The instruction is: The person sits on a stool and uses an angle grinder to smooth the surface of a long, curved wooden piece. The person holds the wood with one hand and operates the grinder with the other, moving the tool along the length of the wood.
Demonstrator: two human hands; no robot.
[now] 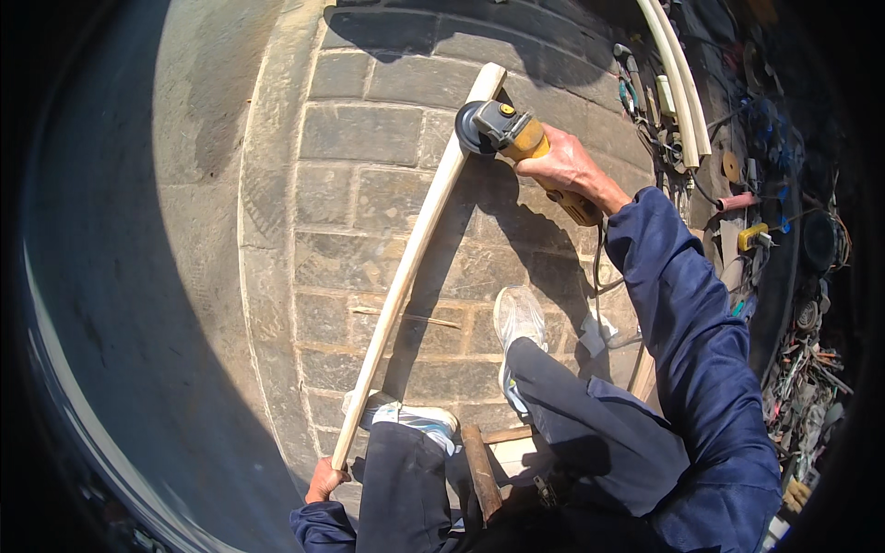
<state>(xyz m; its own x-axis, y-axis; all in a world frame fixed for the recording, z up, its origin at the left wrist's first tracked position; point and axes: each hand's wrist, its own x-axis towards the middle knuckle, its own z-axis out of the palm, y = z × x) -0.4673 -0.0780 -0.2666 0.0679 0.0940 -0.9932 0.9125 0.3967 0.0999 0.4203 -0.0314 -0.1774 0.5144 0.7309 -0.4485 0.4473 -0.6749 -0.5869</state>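
Note:
A long pale wooden pole [404,276] slants across the view above the stone paving. Its near end is in the grip of my left hand [325,480], at the bottom left. My right hand [565,164] is wrapped around the body of a yellow and grey angle grinder [527,141]. The grinder's disc [473,127] lies over the pole close to its far end; whether the disc touches the wood, I cannot tell. A black power cord [598,269] runs from the back of the grinder down past my right sleeve.
Two more pale poles [681,90] lie at the upper right among pliers [628,95] and other tools. A yellow power socket [752,237] sits near my right arm. Between my shoes, a round wooden piece [481,473] stands out. A thin wood strip [432,320] lies on the paving.

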